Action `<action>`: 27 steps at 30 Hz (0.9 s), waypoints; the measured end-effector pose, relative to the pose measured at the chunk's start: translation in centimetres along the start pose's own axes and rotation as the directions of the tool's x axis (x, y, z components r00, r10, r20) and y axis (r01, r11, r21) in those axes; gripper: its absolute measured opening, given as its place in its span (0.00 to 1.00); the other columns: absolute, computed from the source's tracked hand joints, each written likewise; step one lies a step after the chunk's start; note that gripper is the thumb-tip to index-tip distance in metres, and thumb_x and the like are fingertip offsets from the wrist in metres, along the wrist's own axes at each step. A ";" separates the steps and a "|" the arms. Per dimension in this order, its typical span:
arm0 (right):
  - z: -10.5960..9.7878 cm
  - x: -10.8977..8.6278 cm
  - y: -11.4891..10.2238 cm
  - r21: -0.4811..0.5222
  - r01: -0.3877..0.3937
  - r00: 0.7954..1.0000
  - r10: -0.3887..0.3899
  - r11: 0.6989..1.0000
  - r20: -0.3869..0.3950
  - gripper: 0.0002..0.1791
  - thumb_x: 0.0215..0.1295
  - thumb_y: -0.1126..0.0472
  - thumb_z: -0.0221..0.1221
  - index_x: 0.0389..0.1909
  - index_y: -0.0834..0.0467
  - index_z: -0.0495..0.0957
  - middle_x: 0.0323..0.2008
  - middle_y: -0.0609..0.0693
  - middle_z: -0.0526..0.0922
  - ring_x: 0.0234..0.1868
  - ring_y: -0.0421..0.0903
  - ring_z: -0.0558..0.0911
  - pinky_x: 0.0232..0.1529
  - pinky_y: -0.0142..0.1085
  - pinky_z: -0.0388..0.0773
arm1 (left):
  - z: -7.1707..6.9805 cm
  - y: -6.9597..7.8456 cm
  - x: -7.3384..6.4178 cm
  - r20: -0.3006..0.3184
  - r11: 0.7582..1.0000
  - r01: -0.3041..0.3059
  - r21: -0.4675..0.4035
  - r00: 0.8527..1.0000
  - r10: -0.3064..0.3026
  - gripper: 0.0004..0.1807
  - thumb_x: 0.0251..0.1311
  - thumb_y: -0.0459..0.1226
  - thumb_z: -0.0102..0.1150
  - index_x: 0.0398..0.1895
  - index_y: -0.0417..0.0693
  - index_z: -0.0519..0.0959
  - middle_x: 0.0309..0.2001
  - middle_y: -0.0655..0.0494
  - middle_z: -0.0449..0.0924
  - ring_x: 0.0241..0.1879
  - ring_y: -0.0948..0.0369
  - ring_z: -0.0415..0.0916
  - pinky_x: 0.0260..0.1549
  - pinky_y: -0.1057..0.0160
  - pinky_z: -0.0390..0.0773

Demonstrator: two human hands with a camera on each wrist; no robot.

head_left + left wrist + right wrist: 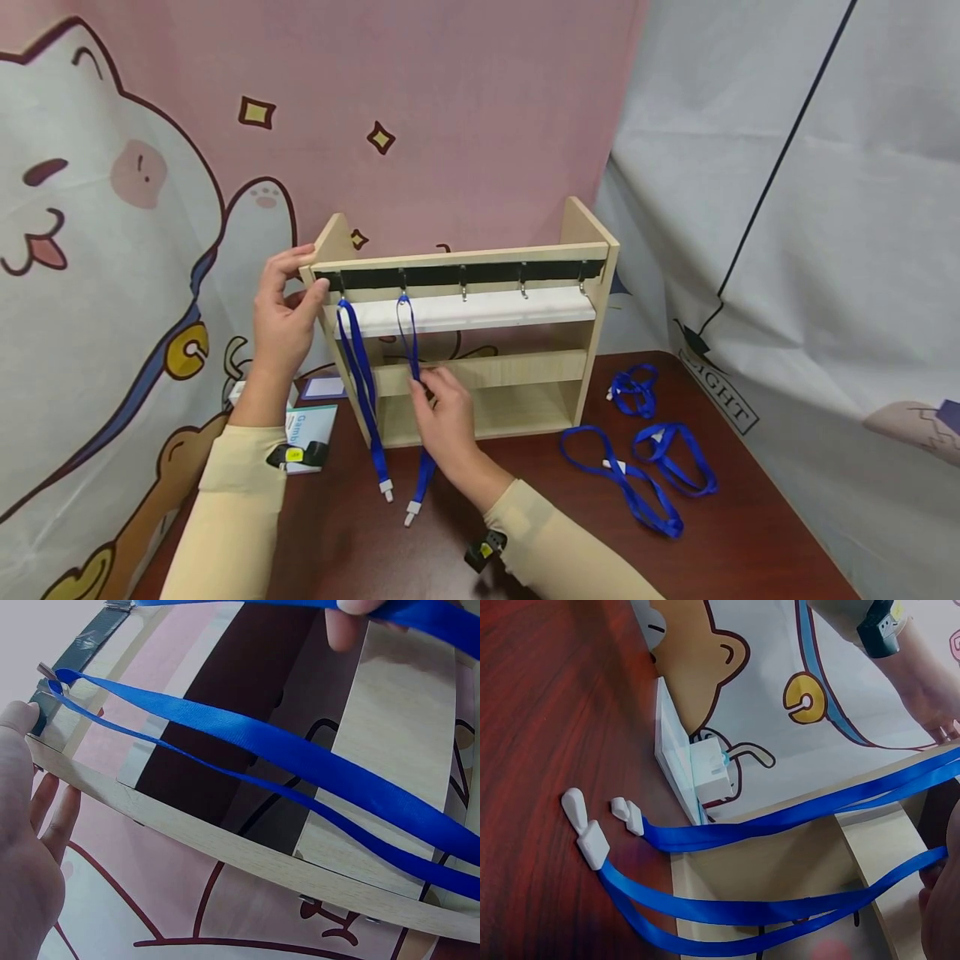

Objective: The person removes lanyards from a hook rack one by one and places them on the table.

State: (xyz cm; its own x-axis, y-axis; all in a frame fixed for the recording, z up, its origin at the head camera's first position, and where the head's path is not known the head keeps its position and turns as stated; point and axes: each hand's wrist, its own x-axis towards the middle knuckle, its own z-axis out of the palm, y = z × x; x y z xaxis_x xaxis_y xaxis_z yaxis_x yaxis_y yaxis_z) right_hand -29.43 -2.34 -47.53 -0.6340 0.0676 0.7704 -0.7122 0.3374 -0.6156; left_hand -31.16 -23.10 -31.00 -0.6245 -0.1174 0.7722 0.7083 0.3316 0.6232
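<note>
Head view: left hand [283, 312] grips upper left corner of rack [517, 369]; right hand [447, 417] pinches blue strap [425, 477] hung on rack's second hook [402, 282] from left. Step, seemingly: settling strap. Next likely calls for loosening right-hand pinch.

Even, moderately bright light falls around my left hand [285, 321] and my right hand [446, 421]; I cannot tell its source. Below my right fingers the tabletop [337, 533] looks dim. From my left wrist, a soft shadow darkens the crossbar [394, 712] just beside my right fingertips, and the wide lens bows the side panel [217, 841] running away from my left fingers. From my right wrist, my nearest fingers sit dark at the frame's edge, slightly blurred, while the lanyard clip [592, 844] well apart from them looks sharper.
</note>
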 end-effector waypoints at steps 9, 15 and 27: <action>-1.1 0.3 -0.9 0.155 -0.107 0.993 0.112 0.982 -0.023 0.03 0.76 0.66 0.70 0.43 0.60 0.91 0.32 0.47 0.86 0.29 0.41 0.81 0.29 0.31 0.79 | -0.2 0.0 0.0 0.009 1.000 0.003 -0.010 1.000 -0.003 0.19 0.77 0.27 0.61 0.66 0.30 0.76 0.74 0.42 0.74 0.64 0.62 0.71 0.51 0.68 0.77; -1.8 1.5 -1.9 0.192 -0.060 0.996 0.073 0.980 -0.058 0.02 0.75 0.66 0.70 0.41 0.58 0.91 0.30 0.47 0.85 0.29 0.42 0.81 0.28 0.32 0.79 | -0.2 0.1 0.0 0.013 1.000 0.011 -0.008 1.000 -0.011 0.19 0.77 0.28 0.61 0.67 0.31 0.76 0.75 0.46 0.74 0.65 0.61 0.71 0.52 0.68 0.77; -4.0 4.9 -5.1 0.213 0.044 0.994 -0.021 0.976 -0.110 0.03 0.73 0.69 0.71 0.37 0.61 0.90 0.29 0.51 0.85 0.29 0.45 0.81 0.27 0.33 0.77 | -0.2 0.3 -0.1 0.016 1.000 0.020 0.001 1.000 -0.020 0.18 0.78 0.29 0.61 0.67 0.33 0.77 0.75 0.49 0.74 0.65 0.62 0.71 0.52 0.68 0.77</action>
State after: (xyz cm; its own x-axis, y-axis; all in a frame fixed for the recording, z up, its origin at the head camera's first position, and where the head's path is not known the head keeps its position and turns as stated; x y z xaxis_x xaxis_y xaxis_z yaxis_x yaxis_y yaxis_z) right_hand -27.75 0.00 -39.96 -0.5816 0.1637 0.7969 -0.7874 0.1327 -0.6019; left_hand -30.85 -23.16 -30.86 -0.6440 -0.1091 0.7572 0.6950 0.3302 0.6387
